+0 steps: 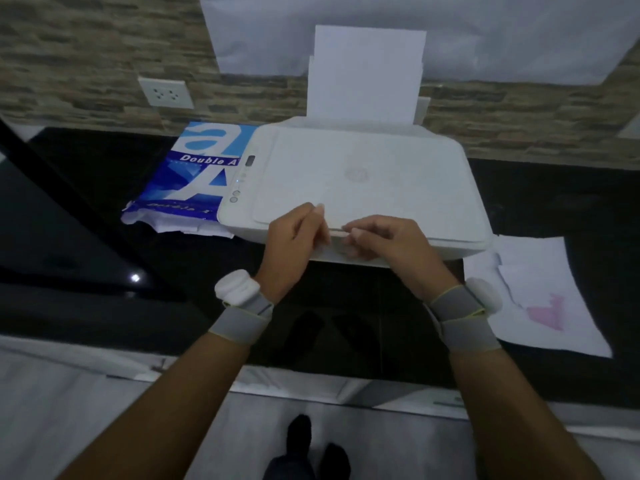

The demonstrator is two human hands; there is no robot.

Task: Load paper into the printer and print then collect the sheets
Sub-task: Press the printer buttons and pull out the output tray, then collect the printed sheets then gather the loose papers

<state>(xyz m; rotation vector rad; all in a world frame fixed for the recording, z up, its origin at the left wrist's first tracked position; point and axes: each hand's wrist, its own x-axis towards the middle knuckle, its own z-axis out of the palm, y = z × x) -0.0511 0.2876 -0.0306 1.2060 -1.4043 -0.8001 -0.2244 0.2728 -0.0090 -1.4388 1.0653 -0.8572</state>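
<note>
A white printer [360,174] sits on a black counter [346,323], with white sheets [367,71] standing upright in its rear tray. Both my hands are at the printer's front edge. My left hand [294,244] has its fingertips on the front lip of the lid, and my right hand [384,247] curls its fingers at the same lip just to the right. Whether they grip the lid or a flap below it is unclear. A blue and white ream of paper [197,174], torn open at its near end, lies left of the printer.
Printed sheets [540,296] with a pink mark lie on the counter right of the printer. A wall socket [165,92] is on the stone wall at back left. A dark glossy panel [52,220] slants across the left. The counter's front edge is near my forearms.
</note>
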